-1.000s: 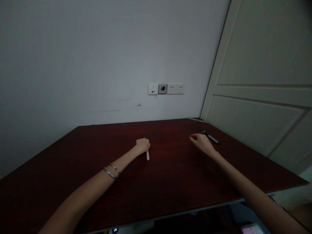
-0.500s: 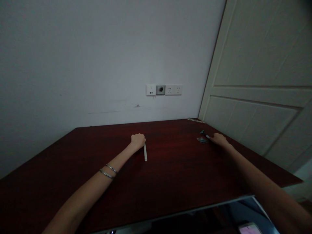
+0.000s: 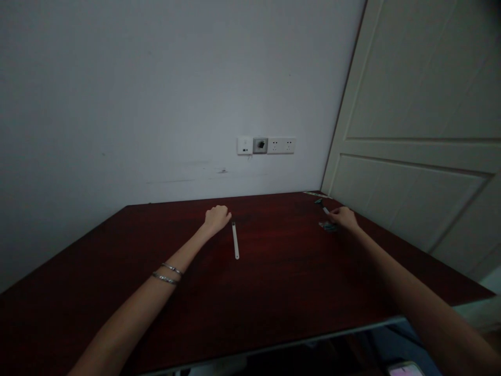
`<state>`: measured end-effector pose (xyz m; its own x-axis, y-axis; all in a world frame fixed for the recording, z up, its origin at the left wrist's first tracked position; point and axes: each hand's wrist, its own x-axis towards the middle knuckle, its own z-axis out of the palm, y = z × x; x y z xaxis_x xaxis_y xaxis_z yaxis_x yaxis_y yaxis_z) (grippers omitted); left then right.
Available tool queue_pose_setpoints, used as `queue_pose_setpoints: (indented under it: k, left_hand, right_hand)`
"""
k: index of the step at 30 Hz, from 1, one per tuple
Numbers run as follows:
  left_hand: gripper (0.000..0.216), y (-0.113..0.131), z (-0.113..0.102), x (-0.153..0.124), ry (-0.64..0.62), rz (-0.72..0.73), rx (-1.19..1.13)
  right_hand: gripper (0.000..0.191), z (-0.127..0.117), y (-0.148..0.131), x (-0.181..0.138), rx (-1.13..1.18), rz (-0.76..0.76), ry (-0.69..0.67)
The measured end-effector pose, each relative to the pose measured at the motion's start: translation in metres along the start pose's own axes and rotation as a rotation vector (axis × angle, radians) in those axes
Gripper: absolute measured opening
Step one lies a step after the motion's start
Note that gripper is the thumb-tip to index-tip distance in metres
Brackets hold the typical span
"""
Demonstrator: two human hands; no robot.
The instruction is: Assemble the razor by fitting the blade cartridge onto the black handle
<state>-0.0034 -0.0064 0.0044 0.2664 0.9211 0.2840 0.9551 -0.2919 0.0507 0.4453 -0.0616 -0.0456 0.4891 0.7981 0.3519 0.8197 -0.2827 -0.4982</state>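
Note:
My right hand (image 3: 343, 217) is closed in a pinch on the pale handle of a razor (image 3: 324, 209), which has a dark neck and a dark green head pointing away toward the wall. Just below that hand lies a small clear packet (image 3: 327, 226) with teal pieces in it. My left hand (image 3: 217, 218) is curled up over the table, its fingertips turned away from view, so what they hold, if anything, is hidden. Right beside it, apart from the fingers, a slim white stick (image 3: 235, 241) with a dark far end and a small hole at its near end lies flat.
The dark red table (image 3: 188, 308) meets a white wall at the back. Wall sockets (image 3: 281, 145) sit above it. A pale strip (image 3: 317, 195) lies in the back right corner by a white panelled door (image 3: 407, 183). Below the front edge is a phone (image 3: 405, 369).
My left hand has shifted left, off the white stick, whose dark end now shows. My right hand has raised and turned the razor, its head now farther back and left.

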Motion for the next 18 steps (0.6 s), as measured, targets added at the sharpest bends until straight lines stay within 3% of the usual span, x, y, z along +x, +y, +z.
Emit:
queue_pose_setpoints:
  k: [3, 8, 13, 18]
  left_hand:
    - [0.028, 0.000, -0.002, 0.005, -0.022, -0.015, -0.234]
    - [0.031, 0.011, -0.004, 0.008, 0.024, 0.068, -0.553]
    - [0.041, 0.028, -0.016, -0.001, 0.112, 0.144, -0.625]
    - [0.041, 0.034, -0.023, -0.008, 0.214, 0.138, -0.581]
  right_hand:
    - [0.025, 0.010, -0.044, -0.005, 0.060, -0.019, 0.003]
    - [0.027, 0.029, -0.134, -0.036, 0.342, -0.190, 0.071]
    - [0.026, 0.042, -0.210, -0.088, 0.558, -0.358, 0.036]
    - [0.019, 0.052, -0.253, -0.121, 0.581, -0.552, 0.032]
